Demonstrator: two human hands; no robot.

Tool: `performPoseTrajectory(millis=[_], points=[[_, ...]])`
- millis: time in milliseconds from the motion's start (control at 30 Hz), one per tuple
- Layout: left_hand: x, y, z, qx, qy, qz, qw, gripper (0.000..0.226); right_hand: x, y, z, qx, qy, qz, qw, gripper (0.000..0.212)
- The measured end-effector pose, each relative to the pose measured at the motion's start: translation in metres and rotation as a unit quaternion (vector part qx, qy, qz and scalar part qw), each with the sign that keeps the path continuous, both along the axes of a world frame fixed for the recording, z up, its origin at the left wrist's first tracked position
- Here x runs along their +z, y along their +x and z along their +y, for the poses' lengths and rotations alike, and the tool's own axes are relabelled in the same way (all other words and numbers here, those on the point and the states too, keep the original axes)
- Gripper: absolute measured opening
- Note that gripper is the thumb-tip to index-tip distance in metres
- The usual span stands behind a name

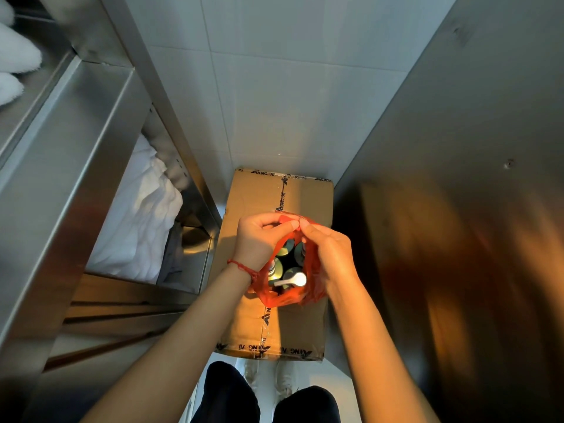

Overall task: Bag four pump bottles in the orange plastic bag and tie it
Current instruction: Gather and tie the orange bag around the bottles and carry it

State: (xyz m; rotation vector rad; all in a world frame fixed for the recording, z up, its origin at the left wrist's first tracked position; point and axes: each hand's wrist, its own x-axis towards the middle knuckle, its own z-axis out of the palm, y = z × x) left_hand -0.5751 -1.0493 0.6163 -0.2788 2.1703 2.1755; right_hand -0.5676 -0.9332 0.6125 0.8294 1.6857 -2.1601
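Note:
The orange plastic bag [311,288] stands on a sealed cardboard box [253,196] in the middle of the view. Inside it I see the tops of several pump bottles [288,277], one with a white pump head lying across the opening. My left hand [259,239] and my right hand [331,254] meet above the far side of the bag, each pinching the bag's upper edge where the fingertips touch. The bag's mouth stays open below my hands. A red string circles my left wrist.
A steel shelf unit [76,154] stands at the left, holding folded white linen [143,215]. A steel wall [457,178] closes the right side. The tiled wall is behind the box. My legs and shoes show at the bottom.

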Motion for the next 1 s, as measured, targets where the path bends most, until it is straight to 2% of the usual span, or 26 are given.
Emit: performPoseTrajectory(millis=[167,333,433,800,867,967,1000], points=[[-0.003,0.0,0.003,0.021,0.01,-0.042,0.999,0.008,-0.002,0.001,-0.009,-0.068,0.04,0.024,0.997,0.017],[-0.004,0.003,0.01,0.066,0.026,-0.081,0.994,0.009,-0.008,0.006,-0.021,-0.154,0.059,0.035,0.986,0.005],[-0.005,0.005,0.012,0.099,0.019,-0.096,0.99,0.014,-0.011,0.007,-0.025,-0.179,0.059,0.053,0.981,0.007],[-0.003,0.01,0.011,0.119,0.041,-0.12,0.985,0.005,-0.006,0.011,-0.019,-0.171,0.064,0.059,0.981,0.008],[-0.004,0.01,0.011,0.118,0.034,-0.114,0.986,0.006,-0.005,0.012,-0.019,-0.171,0.044,0.042,0.983,0.01],[-0.005,0.009,0.009,0.128,0.029,-0.122,0.984,0.012,-0.004,0.011,-0.018,-0.182,0.019,0.02,0.983,0.002],[-0.006,0.009,0.006,0.138,0.03,-0.131,0.981,0.016,-0.005,0.011,-0.016,-0.191,0.019,0.017,0.981,0.007]])
